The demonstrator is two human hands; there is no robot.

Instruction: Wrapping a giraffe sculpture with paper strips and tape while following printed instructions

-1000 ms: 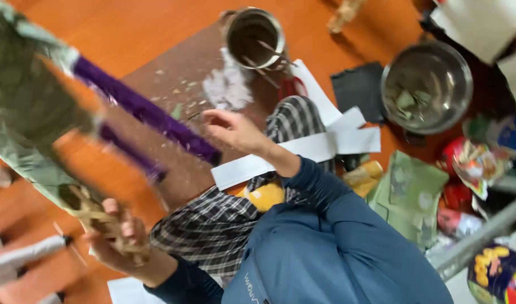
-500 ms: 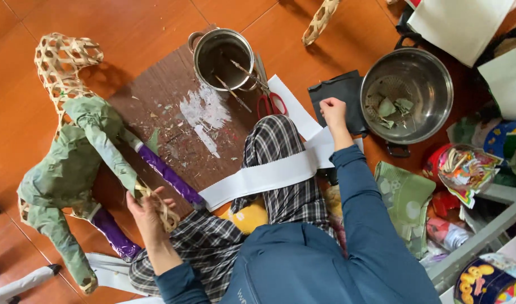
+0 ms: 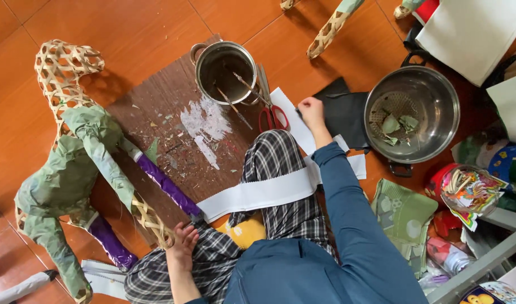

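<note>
1 head view looks straight down (fairly high).

A board [image 3: 156, 124] lies on the floor [image 3: 128, 34] before my knees, a small pot [image 3: 225, 71] on its far edge and scissors [image 3: 271, 110] just right of the pot. A woven animal frame [image 3: 72, 163] stands left of the board; a large pot [image 3: 411, 112] sits well right. A paper strip [image 3: 258, 194] lies across my lap, my right hand [image 3: 312, 111] beside the scissors.

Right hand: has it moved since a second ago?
Yes. The right hand has gone from over the brown board to the white paper beside the red-handled scissors.
</note>
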